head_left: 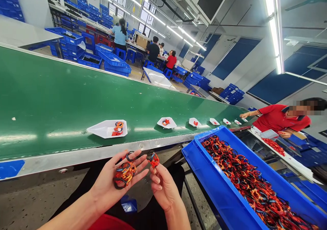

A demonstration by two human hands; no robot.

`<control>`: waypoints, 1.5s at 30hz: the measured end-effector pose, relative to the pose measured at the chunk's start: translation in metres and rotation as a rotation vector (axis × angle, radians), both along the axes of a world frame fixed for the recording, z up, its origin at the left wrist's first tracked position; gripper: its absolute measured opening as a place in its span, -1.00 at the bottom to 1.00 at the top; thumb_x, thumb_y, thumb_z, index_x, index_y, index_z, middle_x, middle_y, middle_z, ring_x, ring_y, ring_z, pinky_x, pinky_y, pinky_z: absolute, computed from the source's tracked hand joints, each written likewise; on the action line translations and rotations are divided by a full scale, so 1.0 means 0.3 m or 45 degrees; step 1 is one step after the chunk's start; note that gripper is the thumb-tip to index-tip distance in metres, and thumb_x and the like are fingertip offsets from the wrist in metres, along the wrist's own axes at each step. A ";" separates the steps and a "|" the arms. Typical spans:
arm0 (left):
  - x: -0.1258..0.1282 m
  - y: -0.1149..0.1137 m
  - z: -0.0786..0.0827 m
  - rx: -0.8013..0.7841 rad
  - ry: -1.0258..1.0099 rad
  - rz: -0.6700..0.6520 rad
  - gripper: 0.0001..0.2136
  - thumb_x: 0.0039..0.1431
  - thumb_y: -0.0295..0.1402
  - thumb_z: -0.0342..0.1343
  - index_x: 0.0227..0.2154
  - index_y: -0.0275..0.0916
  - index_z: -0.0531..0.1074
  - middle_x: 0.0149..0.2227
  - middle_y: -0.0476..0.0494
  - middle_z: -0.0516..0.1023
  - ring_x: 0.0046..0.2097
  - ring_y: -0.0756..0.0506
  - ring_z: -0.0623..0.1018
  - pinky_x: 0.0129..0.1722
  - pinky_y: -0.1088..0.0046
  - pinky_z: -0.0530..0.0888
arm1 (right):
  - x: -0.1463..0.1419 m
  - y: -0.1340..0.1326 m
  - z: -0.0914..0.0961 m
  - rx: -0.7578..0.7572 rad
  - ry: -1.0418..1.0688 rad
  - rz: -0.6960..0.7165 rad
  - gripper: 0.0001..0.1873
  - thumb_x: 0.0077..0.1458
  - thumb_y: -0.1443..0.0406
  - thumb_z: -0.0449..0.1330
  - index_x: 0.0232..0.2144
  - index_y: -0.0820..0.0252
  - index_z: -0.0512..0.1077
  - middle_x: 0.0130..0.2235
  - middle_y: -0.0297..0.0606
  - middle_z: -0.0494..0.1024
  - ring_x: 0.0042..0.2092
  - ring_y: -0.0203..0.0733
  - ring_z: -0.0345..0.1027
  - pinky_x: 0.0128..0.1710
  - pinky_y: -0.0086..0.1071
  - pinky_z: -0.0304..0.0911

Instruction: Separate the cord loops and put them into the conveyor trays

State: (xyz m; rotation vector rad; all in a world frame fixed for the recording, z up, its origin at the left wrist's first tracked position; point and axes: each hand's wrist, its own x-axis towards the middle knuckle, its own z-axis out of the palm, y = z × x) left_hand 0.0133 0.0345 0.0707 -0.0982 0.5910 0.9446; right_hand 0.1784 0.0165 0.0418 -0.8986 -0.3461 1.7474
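Note:
My left hand (119,175) is palm up with its fingers stretched out, holding a clump of small coiled wires (125,174) in red, orange and black. Between thumb and fingertips, my right hand (162,180) pinches a single coiled wire (153,160) close to the left fingertips. Beyond my hands, on the green conveyor belt (76,97), lies a white tray (102,129) with a pointed end and some coiled wires in it. To my right a blue bin (217,189) holds a large heap of the same coiled wires (237,172).
Several more white trays, one a little to the right (166,122), line the belt with red pieces inside. A co-worker in a red shirt (276,117) reaches toward the far trays, beside red parts (273,146) on a table. Blue crates (114,63) and seated people fill the background.

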 end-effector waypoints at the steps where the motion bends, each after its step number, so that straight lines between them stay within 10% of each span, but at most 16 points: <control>1: -0.001 -0.001 -0.001 -0.003 0.002 0.000 -0.61 0.07 -0.35 0.11 -0.04 -0.40 0.35 0.00 -0.44 0.46 0.02 -0.33 0.45 -0.02 0.06 0.44 | 0.000 0.000 -0.003 -0.019 0.023 -0.001 -0.76 -0.15 0.27 0.37 -0.42 0.30 0.44 -0.51 -0.44 0.31 -0.63 -0.62 -0.03 -0.76 -0.77 -0.16; 19: 0.004 0.000 0.000 -0.020 0.059 0.008 -0.62 0.05 -0.35 0.12 -0.05 -0.40 0.38 0.00 -0.45 0.46 0.03 -0.34 0.44 -0.03 0.08 0.45 | -0.030 0.010 -0.074 0.021 -0.158 -0.028 -0.75 -0.15 0.24 0.37 -0.43 0.27 0.44 -0.57 -0.46 0.30 -0.64 -0.57 -0.01 -0.73 -0.67 -0.16; 34: 0.006 0.006 0.001 -0.043 0.080 0.023 -0.59 0.07 -0.35 0.09 -0.01 -0.43 0.33 0.00 -0.49 0.45 0.01 -0.33 0.46 -0.03 0.04 0.44 | 0.013 0.040 -0.029 0.296 -0.989 -0.244 -0.64 0.01 0.09 0.21 -0.24 0.25 0.45 -0.55 -0.39 0.39 -0.63 -0.48 0.09 -0.70 -0.61 -0.02; 45: -0.007 0.008 0.009 -0.058 0.086 0.075 -0.61 0.06 -0.36 0.10 -0.04 -0.42 0.36 -0.03 -0.41 0.49 0.01 -0.33 0.46 -0.03 0.01 0.45 | 0.131 0.345 0.048 0.348 -0.915 -0.576 -0.65 -0.19 0.18 0.31 -0.32 0.28 0.47 -0.36 -0.25 0.52 -0.61 -0.48 0.16 -0.72 -0.59 0.06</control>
